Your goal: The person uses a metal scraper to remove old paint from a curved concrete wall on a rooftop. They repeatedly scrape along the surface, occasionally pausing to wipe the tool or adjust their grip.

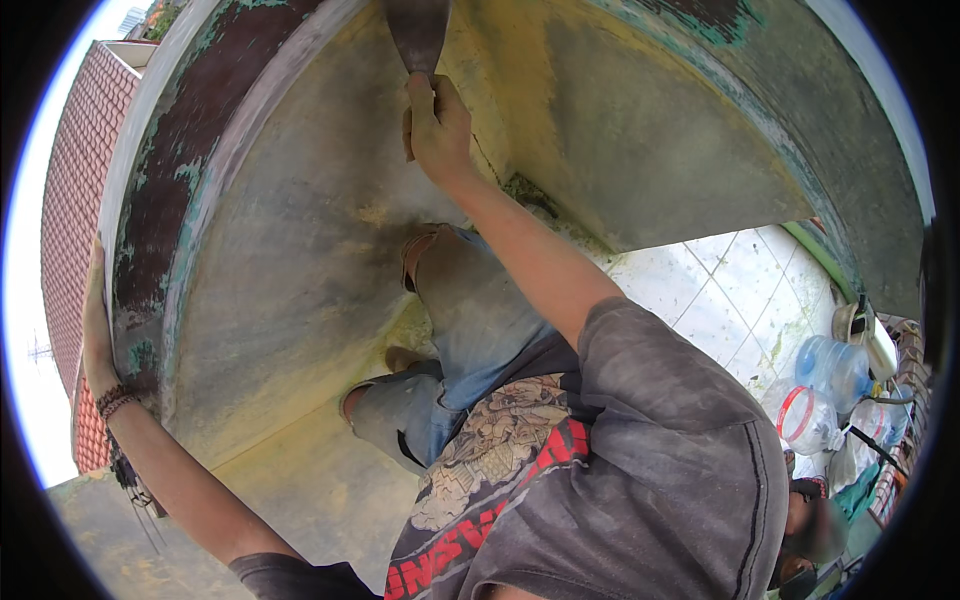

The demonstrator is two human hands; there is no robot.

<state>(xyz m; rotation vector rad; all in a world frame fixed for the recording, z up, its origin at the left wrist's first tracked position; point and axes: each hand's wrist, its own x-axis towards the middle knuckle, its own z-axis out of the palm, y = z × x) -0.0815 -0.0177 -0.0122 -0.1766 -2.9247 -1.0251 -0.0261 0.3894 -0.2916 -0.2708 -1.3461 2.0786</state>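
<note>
My right hand (pixel 442 131) grips the handle of a wide-bladed paint scraper (pixel 418 31), whose blade points up and runs out of the picture's top edge. Behind it is the inner corner of a wall (pixel 300 172) stained grey and yellow; whether the blade touches it I cannot tell. At far left my left hand (pixel 97 319) lies stretched against the outer side of the wall's rim (pixel 187 127), holding nothing. Dark brown and turquoise paint is flaking from that rim. Some of the left fingers are hidden.
Below at right is a white tiled floor (pixel 720 289) with scattered flakes. Large clear plastic water bottles (pixel 832 367) stand there, near another person (pixel 806 532). A dark crevice with moss (pixel 529 191) marks the corner's foot. A tiled roof (pixel 82 180) lies beyond the rim.
</note>
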